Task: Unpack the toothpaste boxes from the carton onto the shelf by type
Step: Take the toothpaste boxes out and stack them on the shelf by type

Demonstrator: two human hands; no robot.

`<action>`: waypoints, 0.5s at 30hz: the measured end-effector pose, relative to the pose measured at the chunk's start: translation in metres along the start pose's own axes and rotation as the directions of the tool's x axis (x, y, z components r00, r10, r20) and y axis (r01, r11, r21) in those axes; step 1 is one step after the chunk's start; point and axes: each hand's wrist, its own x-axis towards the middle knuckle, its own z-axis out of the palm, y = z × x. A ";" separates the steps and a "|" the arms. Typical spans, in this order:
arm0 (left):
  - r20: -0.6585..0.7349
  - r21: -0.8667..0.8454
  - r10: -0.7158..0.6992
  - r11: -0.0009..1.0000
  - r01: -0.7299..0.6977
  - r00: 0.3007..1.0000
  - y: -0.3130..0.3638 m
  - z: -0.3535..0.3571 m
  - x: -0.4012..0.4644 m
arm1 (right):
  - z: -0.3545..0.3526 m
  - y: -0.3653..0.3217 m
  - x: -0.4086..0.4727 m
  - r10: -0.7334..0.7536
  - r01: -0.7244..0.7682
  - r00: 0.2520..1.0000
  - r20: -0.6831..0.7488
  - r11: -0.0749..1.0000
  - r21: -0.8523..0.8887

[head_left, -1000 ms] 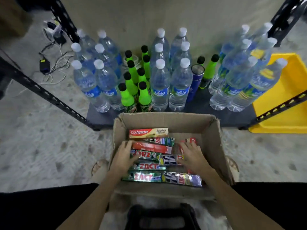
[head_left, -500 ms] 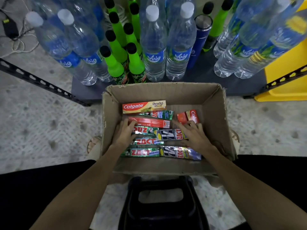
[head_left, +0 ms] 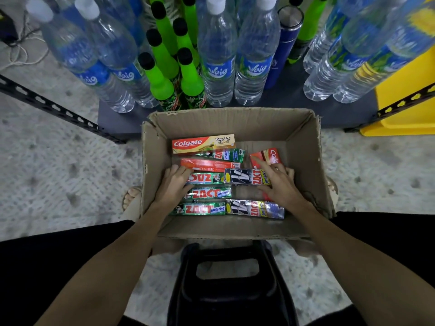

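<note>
Toothpaste boxes lie flat in the carton (head_left: 303, 156) under both my hands, long thin cartons of glossy card. My left hand (head_left: 173, 184) rests with fingers straight and spread on the left ends of a green Zact box (head_left: 204, 178) and a plain red box (head_left: 211, 164). My right hand (head_left: 280, 184) lies flat, fingers extended, on the right end of a black-and-silver Zact Smokers box (head_left: 244, 177), its fingertips touching a short red Colgate box (head_left: 264, 157); neither hand grips anything. Beyond my left fingertips sits a red-and-cream Colgate box (head_left: 203, 144), overlapping another green Zact. Nearer my wrists lie two more green Zact boxes and a second foil-bright Smokers box (head_left: 255, 208). The carton is dull brown corrugated board with ragged rims. Past it, beyond both hands, a dark shelf (head_left: 282, 100) of perforated black steel carries clear ribbed water bottles (head_left: 217, 67), slim green bottles (head_left: 162, 76) with black caps and a blue metal flask (head_left: 281, 55). Right of my right hand stands a yellow plastic bin (head_left: 404, 100). Below my forearms is a black plastic stool (head_left: 228, 290), on a mottled grey concrete floor (head_left: 58, 165).
</note>
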 end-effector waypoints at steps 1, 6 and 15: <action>-0.026 -0.002 0.029 1.000 -0.029 0.999 0.000 -0.001 -0.001 | -0.002 -0.001 0.000 -0.001 0.001 1.000 -0.019 1.000 0.004; -0.114 -0.022 0.105 0.994 -0.108 0.988 0.009 -0.025 -0.009 | -0.020 -0.006 0.003 -0.005 0.007 0.994 -0.105 1.000 0.019; -0.274 -0.191 0.046 0.977 -0.101 0.961 0.031 -0.088 -0.029 | -0.081 -0.041 -0.016 -0.038 0.054 0.958 -0.286 0.997 0.050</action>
